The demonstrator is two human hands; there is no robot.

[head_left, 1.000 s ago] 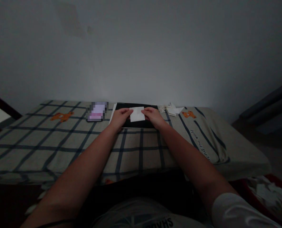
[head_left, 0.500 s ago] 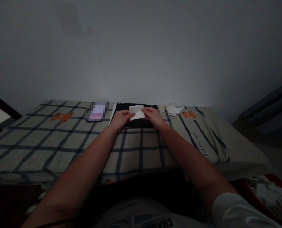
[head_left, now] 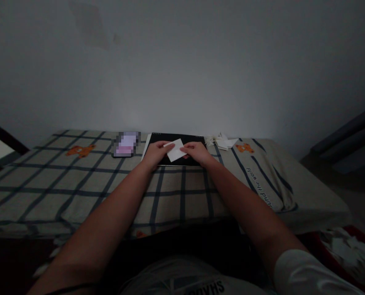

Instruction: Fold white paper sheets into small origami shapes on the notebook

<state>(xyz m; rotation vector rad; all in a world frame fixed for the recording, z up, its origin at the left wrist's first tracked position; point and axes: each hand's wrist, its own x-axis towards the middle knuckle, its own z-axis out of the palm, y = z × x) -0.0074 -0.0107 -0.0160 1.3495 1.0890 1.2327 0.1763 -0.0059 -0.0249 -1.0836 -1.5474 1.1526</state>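
Note:
A small white piece of paper (head_left: 175, 150) is held just above a black board (head_left: 194, 139) that lies on the checked cloth at the far side. My left hand (head_left: 156, 152) pinches the paper's left edge, fingers closed on it. My right hand (head_left: 196, 152) grips its right edge, fingers curled. The paper sits turned at a slant, one corner pointing up.
A checked cloth with orange bear prints (head_left: 80, 150) covers the table (head_left: 78, 184). A blurred pink-and-white object (head_left: 126, 144) lies left of the board. Several folded white paper pieces (head_left: 221, 141) lie to its right. A grey wall stands right behind; crumpled white material (head_left: 345, 246) at lower right.
The paper has been turned from lying square to a slanted, diamond-like position between both hands. The hands stayed over the black board, shifting only slightly.

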